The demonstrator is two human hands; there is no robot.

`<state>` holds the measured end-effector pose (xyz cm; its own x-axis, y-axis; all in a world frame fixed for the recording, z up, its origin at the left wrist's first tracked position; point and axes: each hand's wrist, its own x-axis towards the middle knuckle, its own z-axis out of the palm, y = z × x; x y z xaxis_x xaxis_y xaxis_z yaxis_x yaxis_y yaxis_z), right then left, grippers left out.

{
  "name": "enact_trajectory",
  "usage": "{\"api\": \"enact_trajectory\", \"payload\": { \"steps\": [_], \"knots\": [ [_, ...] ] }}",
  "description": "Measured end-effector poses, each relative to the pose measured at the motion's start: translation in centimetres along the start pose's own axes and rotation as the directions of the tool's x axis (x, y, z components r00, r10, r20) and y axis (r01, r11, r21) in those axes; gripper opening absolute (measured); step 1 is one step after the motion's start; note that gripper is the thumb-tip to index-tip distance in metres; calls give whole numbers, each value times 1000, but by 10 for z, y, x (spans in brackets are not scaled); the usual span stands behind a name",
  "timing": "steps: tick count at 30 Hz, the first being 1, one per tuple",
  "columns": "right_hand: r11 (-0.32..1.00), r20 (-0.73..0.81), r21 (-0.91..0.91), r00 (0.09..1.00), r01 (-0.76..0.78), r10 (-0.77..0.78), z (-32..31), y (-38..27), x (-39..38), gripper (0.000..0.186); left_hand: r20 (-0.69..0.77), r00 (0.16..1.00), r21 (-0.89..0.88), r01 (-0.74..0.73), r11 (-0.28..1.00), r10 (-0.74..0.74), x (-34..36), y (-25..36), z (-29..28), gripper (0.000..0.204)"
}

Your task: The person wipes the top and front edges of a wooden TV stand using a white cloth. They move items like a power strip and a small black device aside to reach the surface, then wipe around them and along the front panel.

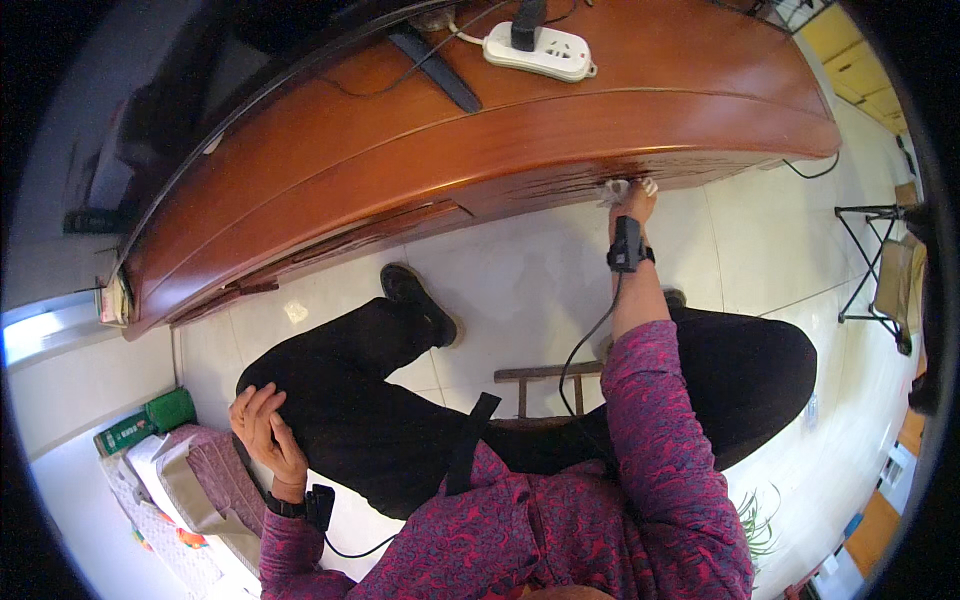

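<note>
My right hand (635, 205) is closed round a crumpled white cloth or tissue (613, 192) against the lower front of the reddish-brown wooden cabinet (520, 135), where the panel has carved, dark grooves. A dark band with a small device and cable is strapped on that wrist. My left hand (265, 430) rests on my left knee with its fingers loosely apart, holding nothing. I sit low on a small wooden stool (530, 375) facing the cabinet.
A white power strip (535, 55), cables and a dark screen (150, 120) are on the cabinet top. A folding chair (890, 280) stands at right, a plant (755, 515) at lower right, and a green box (130, 430) with padded items at lower left.
</note>
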<state>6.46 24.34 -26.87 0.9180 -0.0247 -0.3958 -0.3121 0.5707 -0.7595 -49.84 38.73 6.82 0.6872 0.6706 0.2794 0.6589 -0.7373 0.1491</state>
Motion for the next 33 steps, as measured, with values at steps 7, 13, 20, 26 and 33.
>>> {"api": "enact_trajectory", "payload": {
  "steps": [7, 13, 20, 26, 33],
  "knots": [
    [1000, 204, 6, 979, 8, -9, 26, 106, -85, 22, 15, 1000, 24, 12, 1000, -13, -6, 2, -6, 33],
    [882, -6, -179, 897, -435, 442, 28, 206, -180, 39, 25, 1000, 51, 15, 999, -17, -12, 6, -15, 33],
    [931, 96, -2, 926, -366, 364, -57, 180, -15, 50, 82, 996, 74, 41, 996, -47, -19, 2, -17, 36],
    [963, -44, -137, 973, -231, 227, -39, 109, 4, 27, 92, 995, 91, 36, 995, -45, -16, 4, -19, 35],
    [889, 384, -435, 863, -144, 328, 14, 148, -136, 27, 52, 999, 49, 5, 999, -8, -6, 19, -22, 29]
  ]
}}
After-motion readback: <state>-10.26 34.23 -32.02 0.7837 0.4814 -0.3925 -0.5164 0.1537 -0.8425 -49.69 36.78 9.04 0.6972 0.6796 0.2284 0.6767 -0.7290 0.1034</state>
